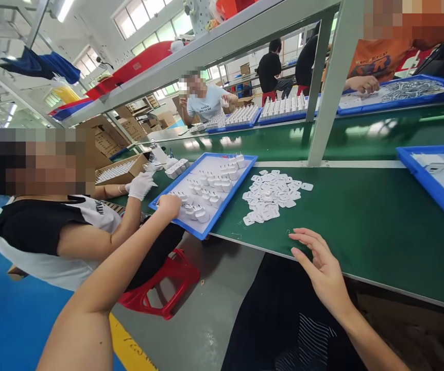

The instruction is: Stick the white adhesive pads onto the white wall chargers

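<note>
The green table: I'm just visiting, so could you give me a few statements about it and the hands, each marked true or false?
1. The left hand reaches over a blue tray. True.
2. The right hand grips a card. False: it is open and holds nothing.
3. Flat white pieces lie piled on the table. True.
4. The parts in that tray are black. False: they are white.

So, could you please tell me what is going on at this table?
The person's left hand reaches to white pieces on a blue-rimmed tray; whether it grips one is unclear. The right hand is open and empty by the edge of the green table. Flat white pieces lie piled right of the tray. A co-worker's gloved hand is beyond the left hand.
</note>
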Action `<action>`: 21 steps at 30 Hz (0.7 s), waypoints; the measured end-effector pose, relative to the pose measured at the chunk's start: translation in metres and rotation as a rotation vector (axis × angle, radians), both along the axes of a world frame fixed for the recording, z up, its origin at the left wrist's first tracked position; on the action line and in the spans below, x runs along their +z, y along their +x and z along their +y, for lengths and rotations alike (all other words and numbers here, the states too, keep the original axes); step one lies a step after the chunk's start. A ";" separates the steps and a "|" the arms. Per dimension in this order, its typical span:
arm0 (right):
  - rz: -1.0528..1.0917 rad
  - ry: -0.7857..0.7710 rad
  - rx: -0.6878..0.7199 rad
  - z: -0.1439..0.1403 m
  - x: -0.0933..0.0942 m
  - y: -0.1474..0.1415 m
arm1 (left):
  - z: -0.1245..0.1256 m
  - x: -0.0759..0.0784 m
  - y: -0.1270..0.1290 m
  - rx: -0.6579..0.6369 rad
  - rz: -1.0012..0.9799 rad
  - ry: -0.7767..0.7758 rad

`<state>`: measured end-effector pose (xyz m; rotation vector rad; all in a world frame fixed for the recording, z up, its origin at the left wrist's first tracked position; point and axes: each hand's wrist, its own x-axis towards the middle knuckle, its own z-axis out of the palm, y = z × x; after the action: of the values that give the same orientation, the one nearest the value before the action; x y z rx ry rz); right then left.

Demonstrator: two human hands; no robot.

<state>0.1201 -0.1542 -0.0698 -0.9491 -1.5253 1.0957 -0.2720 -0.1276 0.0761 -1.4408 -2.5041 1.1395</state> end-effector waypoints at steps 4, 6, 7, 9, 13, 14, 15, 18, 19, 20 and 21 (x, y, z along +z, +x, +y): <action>-0.007 0.010 -0.009 0.000 -0.001 -0.002 | 0.008 -0.003 -0.001 -0.013 0.007 -0.032; -0.034 0.007 -0.008 -0.003 0.000 -0.004 | 0.010 -0.006 -0.002 -0.016 0.008 -0.040; -0.054 0.008 -0.009 -0.005 0.001 -0.005 | 0.010 -0.008 -0.002 -0.015 0.007 -0.047; -0.101 0.020 -0.015 -0.008 0.002 -0.007 | 0.010 -0.012 -0.002 -0.010 0.007 -0.064; -0.139 0.092 -0.027 -0.011 0.002 -0.008 | 0.011 -0.017 -0.001 0.011 0.019 -0.089; -0.140 0.105 -0.027 -0.011 0.002 -0.008 | 0.011 -0.018 -0.001 0.020 0.025 -0.093; -0.141 0.113 -0.026 -0.010 0.001 -0.008 | 0.012 -0.017 -0.001 0.032 0.032 -0.099; -0.143 0.127 -0.024 -0.009 0.000 -0.008 | 0.015 -0.014 0.000 0.066 0.057 -0.111; -0.142 0.133 -0.024 -0.008 0.000 -0.008 | 0.015 -0.013 0.000 0.074 0.065 -0.111; -0.140 0.140 -0.024 -0.008 0.000 -0.008 | 0.016 -0.011 0.001 0.080 0.072 -0.108; -0.138 0.146 -0.026 -0.008 0.000 -0.008 | 0.016 -0.010 0.002 0.083 0.076 -0.103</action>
<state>0.1117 -0.1620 -0.0700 -0.9568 -1.6763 0.9030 -0.2696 -0.1118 0.0661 -1.2996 -2.5089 1.3285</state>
